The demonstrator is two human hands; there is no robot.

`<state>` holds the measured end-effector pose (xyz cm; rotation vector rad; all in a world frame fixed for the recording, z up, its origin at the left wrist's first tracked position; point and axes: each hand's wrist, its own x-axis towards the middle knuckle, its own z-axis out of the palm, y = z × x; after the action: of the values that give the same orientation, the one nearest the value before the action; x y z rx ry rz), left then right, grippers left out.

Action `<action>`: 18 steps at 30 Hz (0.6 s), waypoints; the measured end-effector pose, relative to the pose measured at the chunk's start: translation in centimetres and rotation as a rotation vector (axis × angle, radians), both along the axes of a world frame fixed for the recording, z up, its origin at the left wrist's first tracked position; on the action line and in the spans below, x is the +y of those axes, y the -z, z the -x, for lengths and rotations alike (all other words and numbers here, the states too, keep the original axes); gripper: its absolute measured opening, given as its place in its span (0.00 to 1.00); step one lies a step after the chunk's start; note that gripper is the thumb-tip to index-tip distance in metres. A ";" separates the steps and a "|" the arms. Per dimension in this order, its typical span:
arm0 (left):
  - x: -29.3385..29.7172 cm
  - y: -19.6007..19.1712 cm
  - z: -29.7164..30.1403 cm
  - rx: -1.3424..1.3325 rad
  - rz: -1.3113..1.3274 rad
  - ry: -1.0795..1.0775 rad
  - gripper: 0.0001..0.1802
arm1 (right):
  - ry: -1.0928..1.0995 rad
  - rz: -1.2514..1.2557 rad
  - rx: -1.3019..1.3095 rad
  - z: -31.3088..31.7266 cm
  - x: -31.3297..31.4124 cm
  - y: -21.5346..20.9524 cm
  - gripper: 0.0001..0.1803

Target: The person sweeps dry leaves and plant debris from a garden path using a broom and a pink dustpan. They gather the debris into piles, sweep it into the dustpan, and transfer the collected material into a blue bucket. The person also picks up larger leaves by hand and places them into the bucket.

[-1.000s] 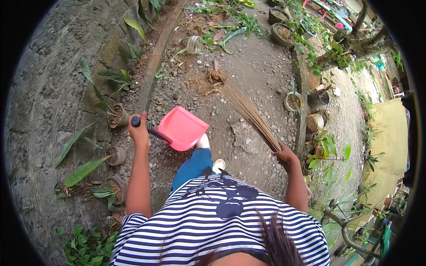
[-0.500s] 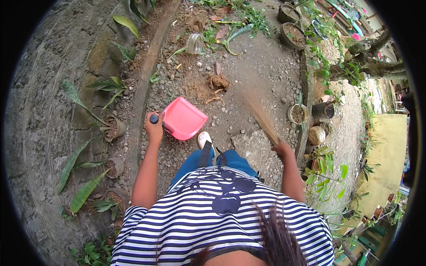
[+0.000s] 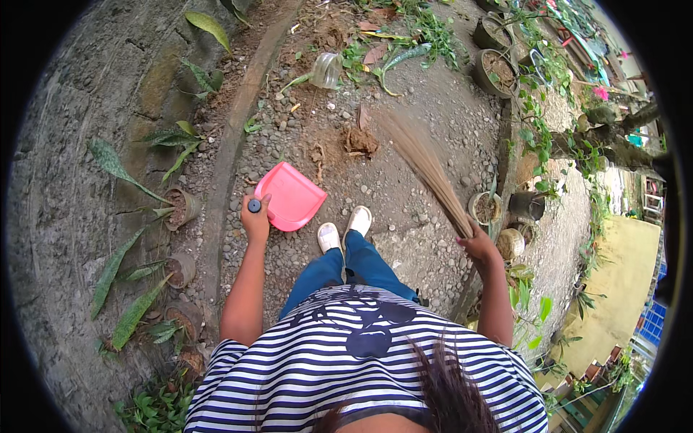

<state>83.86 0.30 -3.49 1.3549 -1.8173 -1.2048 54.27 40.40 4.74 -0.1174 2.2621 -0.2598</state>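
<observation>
My left hand (image 3: 255, 216) is closed round the dark handle of a pink dustpan (image 3: 290, 196), whose tray lies low over the gravel ahead of my left foot. Out to the right, my right hand (image 3: 479, 244) grips the bound end of a stick broom (image 3: 433, 177). Its bristles fan forward and left, and their tips are blurred. Between dustpan and broom tips sits a clump of brown soil and debris (image 3: 359, 141). A dry brown leaf (image 3: 363, 117) lies just beyond it. My white shoes (image 3: 356, 221) stand side by side below.
A clear plastic container (image 3: 326, 71) lies farther ahead, near cut green leaves (image 3: 408, 56). Potted snake plants (image 3: 182, 208) line the wall on the left. Along the right edging stand several pots (image 3: 497, 72), a whitish pot (image 3: 484, 208) and a black pot (image 3: 528, 205).
The broom and my right hand have shifted right, and the bristles are less blurred. The dustpan has moved slightly left. Both shoes now show, where one did before.
</observation>
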 end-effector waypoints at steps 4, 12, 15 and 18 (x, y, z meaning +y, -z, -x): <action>-0.7 1.0 0.3 -0.058 0.113 -0.015 0.16 | -0.141 -0.134 0.106 3.6 -2.5 1.9 0.43; -0.7 0.1 0.9 -0.043 0.093 -0.068 0.16 | -0.294 -0.073 -0.118 3.1 -2.9 0.2 0.43; -0.1 0.0 1.4 -0.028 0.044 -0.058 0.16 | -0.073 -0.001 -0.198 6.5 -0.1 -3.6 0.45; 0.9 -0.1 1.0 -0.055 0.036 -0.044 0.16 | -0.206 0.001 0.024 9.0 1.4 -3.0 0.44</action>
<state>82.81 1.22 -3.42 1.4128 -1.8285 -1.1172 45.23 41.77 7.72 -0.3536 2.2532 -0.1501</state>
